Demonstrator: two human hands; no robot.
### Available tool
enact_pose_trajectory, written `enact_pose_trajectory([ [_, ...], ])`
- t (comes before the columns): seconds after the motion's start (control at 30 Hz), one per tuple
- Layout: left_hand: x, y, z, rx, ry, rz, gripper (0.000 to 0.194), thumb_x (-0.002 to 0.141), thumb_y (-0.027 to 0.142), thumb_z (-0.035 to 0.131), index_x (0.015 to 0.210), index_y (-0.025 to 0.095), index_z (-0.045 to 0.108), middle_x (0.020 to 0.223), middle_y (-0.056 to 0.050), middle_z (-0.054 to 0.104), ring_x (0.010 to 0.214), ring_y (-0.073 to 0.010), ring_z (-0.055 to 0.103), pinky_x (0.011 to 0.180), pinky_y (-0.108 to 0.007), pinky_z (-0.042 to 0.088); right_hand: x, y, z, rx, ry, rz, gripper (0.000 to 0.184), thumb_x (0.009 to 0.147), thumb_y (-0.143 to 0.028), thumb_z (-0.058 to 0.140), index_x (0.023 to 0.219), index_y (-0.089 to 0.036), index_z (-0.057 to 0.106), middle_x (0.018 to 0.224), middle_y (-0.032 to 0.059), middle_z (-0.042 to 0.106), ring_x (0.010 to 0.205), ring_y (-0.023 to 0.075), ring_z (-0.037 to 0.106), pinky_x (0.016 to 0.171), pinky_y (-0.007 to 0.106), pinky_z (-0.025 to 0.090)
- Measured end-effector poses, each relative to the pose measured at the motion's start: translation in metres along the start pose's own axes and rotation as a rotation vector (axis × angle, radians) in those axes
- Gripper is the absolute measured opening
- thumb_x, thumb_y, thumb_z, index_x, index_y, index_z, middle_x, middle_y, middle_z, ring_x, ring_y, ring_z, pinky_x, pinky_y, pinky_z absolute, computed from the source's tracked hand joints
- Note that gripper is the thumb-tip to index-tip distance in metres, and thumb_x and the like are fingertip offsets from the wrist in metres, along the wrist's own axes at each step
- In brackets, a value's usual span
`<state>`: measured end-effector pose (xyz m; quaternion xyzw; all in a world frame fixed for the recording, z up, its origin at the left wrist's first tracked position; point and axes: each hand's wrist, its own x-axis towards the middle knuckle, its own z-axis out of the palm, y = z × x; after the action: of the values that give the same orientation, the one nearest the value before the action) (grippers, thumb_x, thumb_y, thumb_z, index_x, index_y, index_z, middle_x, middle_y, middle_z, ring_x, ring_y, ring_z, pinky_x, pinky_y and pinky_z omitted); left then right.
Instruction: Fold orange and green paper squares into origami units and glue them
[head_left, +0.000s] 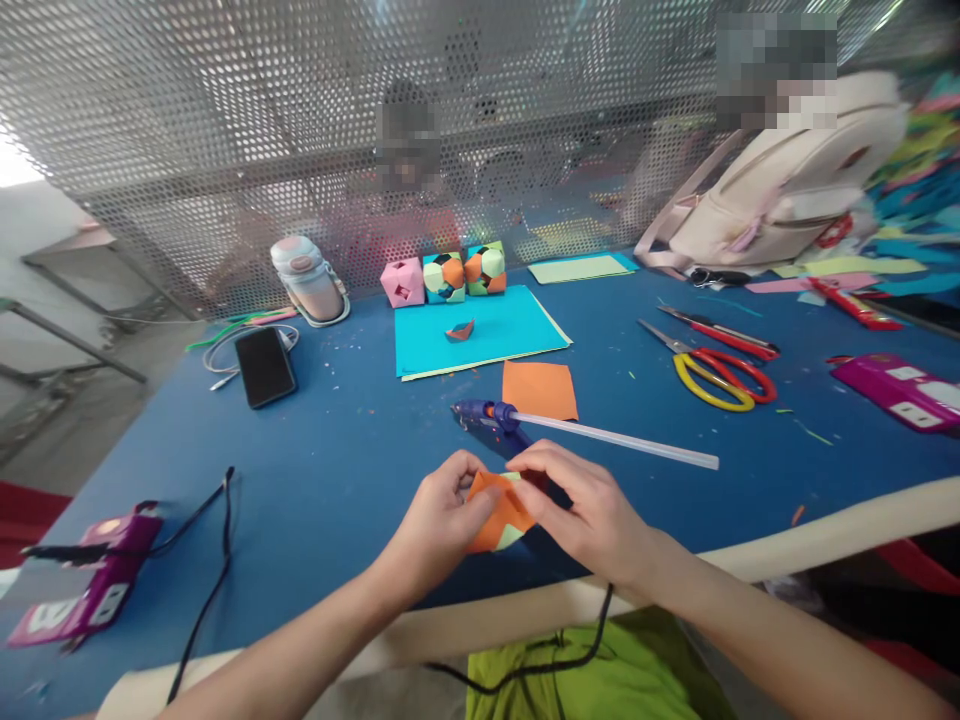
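Note:
Both my hands pinch a small folded orange paper piece [501, 518] with a pale green corner, held just above the blue table [337, 470] near its front edge. My left hand [439, 520] grips its left side with curled fingers. My right hand [581, 505] closes on its top and right side. Just beyond my hands lies a blue glue gun [487, 415] with a long clear glue stick [622, 440] pointing right. An orange paper square [540, 390] rests behind it.
Cyan paper sheet [480, 330] with a small folded piece, three paper cubes [444, 275] behind it. Black phone [264, 366] and water bottle [307, 280] at left. Scissors [712, 375] at right. Purple boxes [896, 390] at right and front left. A backpack [787, 190] and people behind a perforated screen.

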<state>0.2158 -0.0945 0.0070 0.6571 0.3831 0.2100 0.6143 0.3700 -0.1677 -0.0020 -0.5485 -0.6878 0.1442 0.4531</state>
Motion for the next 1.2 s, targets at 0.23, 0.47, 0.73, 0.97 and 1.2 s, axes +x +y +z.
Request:
enact_pose_trajectory([
  [0.23, 0.005, 0.001, -0.002, -0.094, 0.188, -0.046, 0.015, 0.072, 0.028, 0.055, 0.071, 0.020, 0.043, 0.054, 0.007, 0.046, 0.048, -0.0087, 0.045, 0.046, -0.019, 0.031, 0.007, 0.015, -0.024, -0.291, 0.012, 0.173, 0.011, 0.085, -0.025, 0.049, 0.087, -0.019, 0.058, 0.081, 0.0051, 0.062, 0.072, 0.0183, 0.059, 0.066, 0.030, 0.047],
  [0.47, 0.004, 0.002, 0.000, -0.096, 0.221, -0.024, 0.014, 0.069, 0.025, 0.057, 0.068, 0.019, 0.044, 0.051, 0.009, 0.042, 0.047, -0.0064, 0.039, 0.045, -0.017, 0.027, 0.036, 0.033, -0.007, -0.179, -0.226, 0.280, 0.026, 0.081, -0.029, 0.057, 0.104, -0.018, 0.060, 0.098, 0.0077, 0.066, 0.088, 0.0243, 0.063, 0.077, 0.036, 0.048],
  [0.73, 0.008, -0.002, -0.005, -0.097, 0.212, -0.016, 0.015, 0.070, 0.025, 0.057, 0.078, 0.014, 0.060, 0.063, 0.002, 0.057, 0.057, -0.0105, 0.051, 0.053, -0.020, 0.038, 0.040, 0.044, 0.010, -0.083, -0.176, 0.318, 0.023, 0.083, -0.026, 0.050, 0.102, -0.018, 0.061, 0.098, 0.0068, 0.067, 0.088, 0.0243, 0.063, 0.078, 0.034, 0.047],
  [0.97, 0.019, -0.010, -0.015, -0.134, 0.281, 0.001, 0.015, 0.072, 0.027, 0.056, 0.077, 0.014, 0.061, 0.064, -0.001, 0.062, 0.058, -0.0145, 0.058, 0.053, -0.023, 0.041, 0.020, 0.027, -0.009, -0.103, 0.035, 0.290, 0.017, 0.083, -0.033, 0.051, 0.091, -0.020, 0.057, 0.081, 0.0036, 0.065, 0.068, 0.0182, 0.062, 0.063, 0.028, 0.047],
  [1.2, 0.029, -0.021, -0.018, -0.078, 0.331, 0.034, 0.010, 0.071, 0.022, 0.052, 0.073, 0.015, 0.059, 0.061, 0.000, 0.059, 0.055, -0.0129, 0.055, 0.049, -0.021, 0.039, 0.011, 0.009, -0.010, -0.252, -0.037, -0.135, 0.011, 0.087, -0.026, 0.048, 0.078, -0.021, 0.049, 0.065, 0.0000, 0.058, 0.055, 0.0136, 0.052, 0.055, 0.025, 0.040],
])
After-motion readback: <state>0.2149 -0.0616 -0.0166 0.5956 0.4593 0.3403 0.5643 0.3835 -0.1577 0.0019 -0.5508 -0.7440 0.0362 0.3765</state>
